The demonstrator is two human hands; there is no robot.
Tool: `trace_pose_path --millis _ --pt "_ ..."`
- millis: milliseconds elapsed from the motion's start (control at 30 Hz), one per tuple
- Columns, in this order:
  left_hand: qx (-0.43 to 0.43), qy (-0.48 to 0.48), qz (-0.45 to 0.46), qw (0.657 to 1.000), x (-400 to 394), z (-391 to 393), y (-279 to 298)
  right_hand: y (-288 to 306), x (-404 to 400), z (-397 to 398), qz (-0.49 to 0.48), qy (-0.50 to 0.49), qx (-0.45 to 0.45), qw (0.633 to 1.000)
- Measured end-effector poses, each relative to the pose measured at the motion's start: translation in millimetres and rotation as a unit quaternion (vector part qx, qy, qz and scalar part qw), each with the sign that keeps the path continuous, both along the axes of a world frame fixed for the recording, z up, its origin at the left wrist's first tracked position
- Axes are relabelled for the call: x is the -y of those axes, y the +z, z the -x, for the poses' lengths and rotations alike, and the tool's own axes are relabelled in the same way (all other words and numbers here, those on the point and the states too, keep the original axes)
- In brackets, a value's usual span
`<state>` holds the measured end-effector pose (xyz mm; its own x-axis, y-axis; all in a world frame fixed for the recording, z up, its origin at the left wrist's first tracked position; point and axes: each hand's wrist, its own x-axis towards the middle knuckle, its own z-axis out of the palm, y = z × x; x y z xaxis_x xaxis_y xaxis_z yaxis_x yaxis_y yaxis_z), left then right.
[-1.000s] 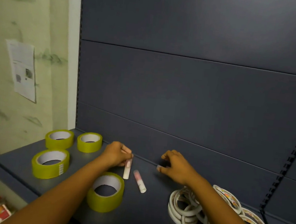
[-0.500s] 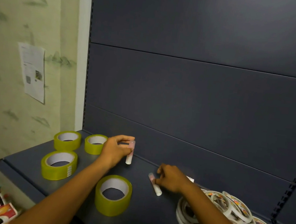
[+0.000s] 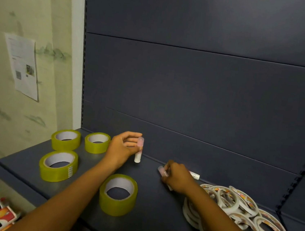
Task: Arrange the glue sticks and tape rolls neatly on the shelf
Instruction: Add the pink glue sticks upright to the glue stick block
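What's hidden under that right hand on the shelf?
The right hand grips one glue stick; only its pink end shows. Another glue stick pokes out behind. The rest is covered.

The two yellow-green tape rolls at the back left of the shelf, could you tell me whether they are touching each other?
Apart. The head view shows dark shelf between the rolls.

My left hand (image 3: pixel 123 150) holds a glue stick (image 3: pixel 138 152) upright on the shelf (image 3: pixel 29 174); at three o'clock, my right hand (image 3: pixel 177 176) grips another glue stick (image 3: pixel 161 170).
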<state>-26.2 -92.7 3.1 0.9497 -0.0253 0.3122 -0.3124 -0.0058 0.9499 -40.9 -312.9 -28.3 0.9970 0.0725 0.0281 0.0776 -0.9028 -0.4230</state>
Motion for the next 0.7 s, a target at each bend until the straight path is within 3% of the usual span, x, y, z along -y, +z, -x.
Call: trace_pose_path --millis 167,300,700 --pt "0.026 -0.011 0.023 0.999 25 18 22 23 23 23 -0.123 -0.022 0.092 0.988" --pt "0.056 -0.030 0.029 0.998 55 39 43 47 46 53 -0.246 -0.058 0.171 0.952" --pt "0.085 -0.157 0.038 0.983 223 167 55 63 207 210 -0.277 -0.141 0.319 0.895"
